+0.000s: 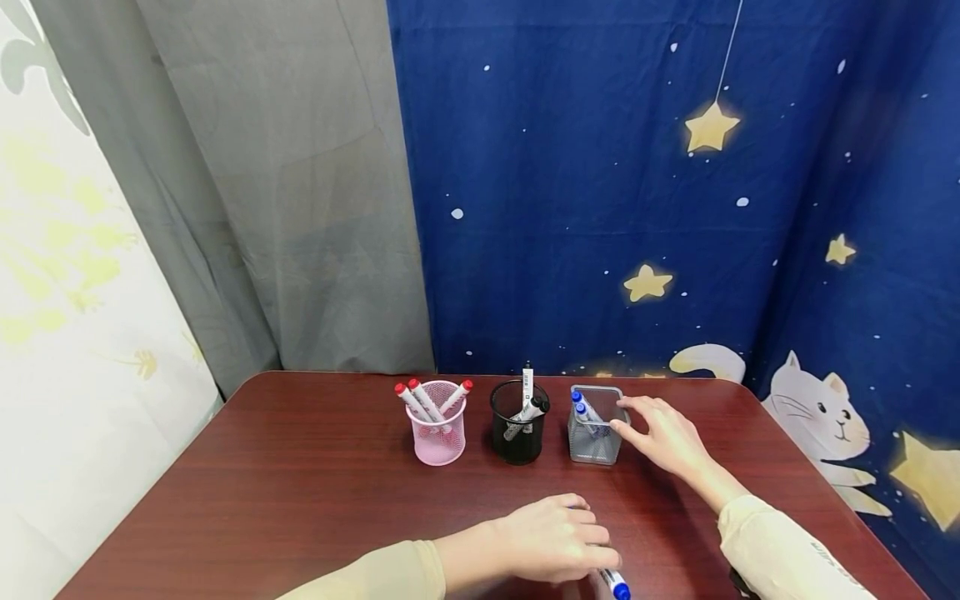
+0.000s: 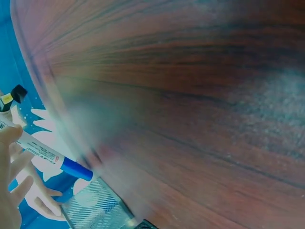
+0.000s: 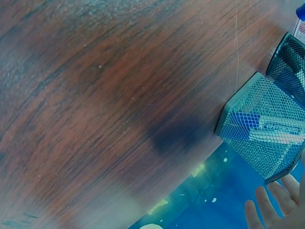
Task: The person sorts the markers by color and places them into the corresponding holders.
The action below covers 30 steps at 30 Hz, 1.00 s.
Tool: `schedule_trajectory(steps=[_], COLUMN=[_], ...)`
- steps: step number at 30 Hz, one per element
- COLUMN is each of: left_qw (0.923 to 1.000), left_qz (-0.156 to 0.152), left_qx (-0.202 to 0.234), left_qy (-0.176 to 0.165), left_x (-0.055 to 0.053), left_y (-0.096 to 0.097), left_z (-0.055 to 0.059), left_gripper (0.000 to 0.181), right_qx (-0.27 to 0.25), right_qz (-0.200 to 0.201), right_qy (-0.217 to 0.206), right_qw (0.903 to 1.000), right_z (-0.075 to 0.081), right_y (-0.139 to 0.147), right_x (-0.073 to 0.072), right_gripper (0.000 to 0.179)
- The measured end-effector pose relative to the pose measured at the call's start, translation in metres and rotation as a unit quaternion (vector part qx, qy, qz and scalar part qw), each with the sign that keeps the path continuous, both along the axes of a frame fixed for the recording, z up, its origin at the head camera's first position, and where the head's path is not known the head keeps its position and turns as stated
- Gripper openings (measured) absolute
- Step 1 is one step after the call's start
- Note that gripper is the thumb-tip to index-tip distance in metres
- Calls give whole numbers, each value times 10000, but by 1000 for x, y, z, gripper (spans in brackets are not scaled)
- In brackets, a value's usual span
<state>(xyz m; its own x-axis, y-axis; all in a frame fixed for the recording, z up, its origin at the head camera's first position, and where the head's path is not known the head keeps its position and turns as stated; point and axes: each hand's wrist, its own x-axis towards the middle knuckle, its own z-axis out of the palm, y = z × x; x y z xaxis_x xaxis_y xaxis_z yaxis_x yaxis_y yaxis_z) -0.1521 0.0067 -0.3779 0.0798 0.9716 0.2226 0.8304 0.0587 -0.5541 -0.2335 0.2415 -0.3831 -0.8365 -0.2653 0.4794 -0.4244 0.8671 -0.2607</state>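
Note:
My left hand (image 1: 551,537) grips a white marker with a blue end (image 1: 621,590), low over the front of the table. In the left wrist view the marker (image 2: 43,149) slants across the fingers, its blue cap toward the mesh holder. My right hand (image 1: 663,433) touches the right rim of a square grey mesh pen holder (image 1: 594,452), thumb near the front corner. In the right wrist view its fingers (image 3: 281,195) look fairly straight beside the holder's rim; the thumb is hidden. Blue-ended markers (image 1: 581,408) lean inside that holder.
A round black mesh holder (image 1: 517,450) with black-capped markers stands left of the grey one. Further left is a pink mesh holder (image 1: 438,450) with red-ended markers. All stand near the back of the brown table (image 1: 300,483), before curtains (image 1: 540,208).

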Motion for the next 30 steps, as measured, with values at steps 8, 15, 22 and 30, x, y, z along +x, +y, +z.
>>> schedule_trajectory(steps=[8, 15, 22, 30], left_qw=[9982, 9937, 9816, 9665], left_qz=[39, -25, -250, -389], left_qx=[-88, 6, 363, 663], left_qy=[-588, -1120, -1856, -2451], left_x=[7, 14, 16, 17], left_y=[2, 2, 2, 2], left_z=[11, 21, 29, 44], left_gripper=[23, 26, 25, 25], right_qx=[-11, -21, -33, -21], right_qz=[-2, 13, 37, 45], right_qy=[31, 39, 69, 98], right_qw=[10000, 10000, 10000, 9999], right_z=[-1, -2, -3, -2], right_y=[0, 0, 1, 0], right_x=[0, 0, 0, 0], right_gripper=[41, 42, 42, 41])
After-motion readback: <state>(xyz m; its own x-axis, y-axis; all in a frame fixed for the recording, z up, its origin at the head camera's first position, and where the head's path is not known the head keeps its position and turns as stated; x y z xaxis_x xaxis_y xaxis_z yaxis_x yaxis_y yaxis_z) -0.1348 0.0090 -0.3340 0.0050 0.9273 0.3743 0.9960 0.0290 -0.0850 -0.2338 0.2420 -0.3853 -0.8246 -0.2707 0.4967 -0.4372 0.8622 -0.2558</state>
